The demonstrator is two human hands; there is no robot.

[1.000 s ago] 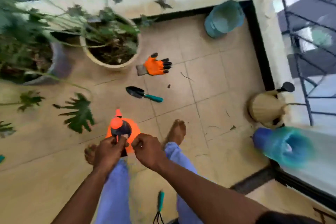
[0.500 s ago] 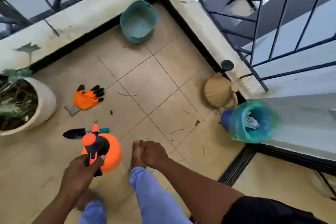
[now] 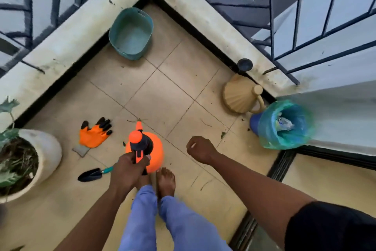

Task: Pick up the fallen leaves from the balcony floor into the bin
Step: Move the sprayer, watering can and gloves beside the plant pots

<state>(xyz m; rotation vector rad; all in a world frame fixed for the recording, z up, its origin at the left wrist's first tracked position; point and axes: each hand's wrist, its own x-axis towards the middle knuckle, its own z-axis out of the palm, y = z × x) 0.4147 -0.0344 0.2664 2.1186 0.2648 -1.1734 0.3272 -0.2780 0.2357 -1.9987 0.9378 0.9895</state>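
My left hand [image 3: 128, 169] grips the handle of an orange spray bottle [image 3: 151, 149], held above the tiled floor in front of my feet. My right hand [image 3: 200, 149] hangs to its right, fingers loosely curled, holding nothing. The blue bin [image 3: 284, 124], lined with a green bag, stands at the right by the door track. A small green leaf [image 3: 223, 134] and several thin twigs and bits lie on the tiles between my right hand and the bin.
An orange and black glove [image 3: 94, 133] and a hand trowel [image 3: 91, 174] lie at the left. A white plant pot [image 3: 46, 155] stands at far left. A teal tub [image 3: 131, 33] sits in the corner, a beige watering can [image 3: 241, 96] by the wall.
My view has swung further right toward the balcony corner and the bin. My right hand has let go of the spray bottle and moved out to the right; my left hand keeps holding the bottle.
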